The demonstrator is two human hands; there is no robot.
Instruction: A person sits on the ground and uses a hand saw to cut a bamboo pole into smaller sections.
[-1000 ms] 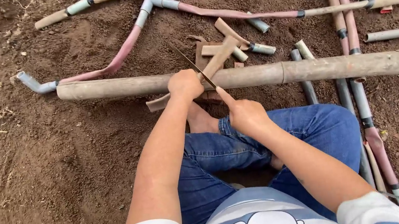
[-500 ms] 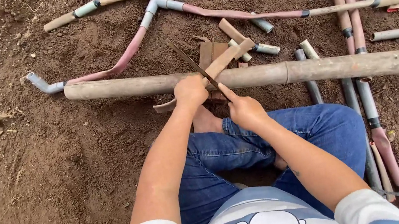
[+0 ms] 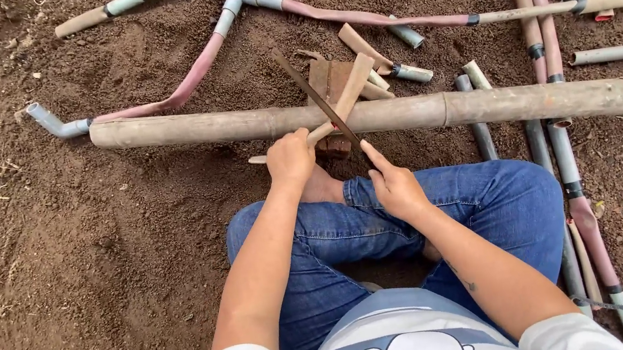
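Observation:
I sit cross-legged on bare soil in blue jeans. My left hand [image 3: 290, 158] grips a flat wooden stick [image 3: 347, 98] that angles up to the right over a long bamboo pole [image 3: 480, 105]. My right hand [image 3: 396, 184] holds the handle of a thin dark blade [image 3: 315, 99], which slants up to the left and crosses the stick. A brown wooden block [image 3: 327, 78] lies behind the pole, just past the crossing.
Grey pipes joined with pink and tan hose sections [image 3: 189, 82] snake across the soil beyond the pole. More pipes [image 3: 555, 132] run down the right side beside my knee. Short cut pipe pieces [image 3: 613, 53] lie scattered at the upper right.
My view has shifted slightly. The blade has tilted more upright and moved along the stick; both hands stay close to the bamboo pole.

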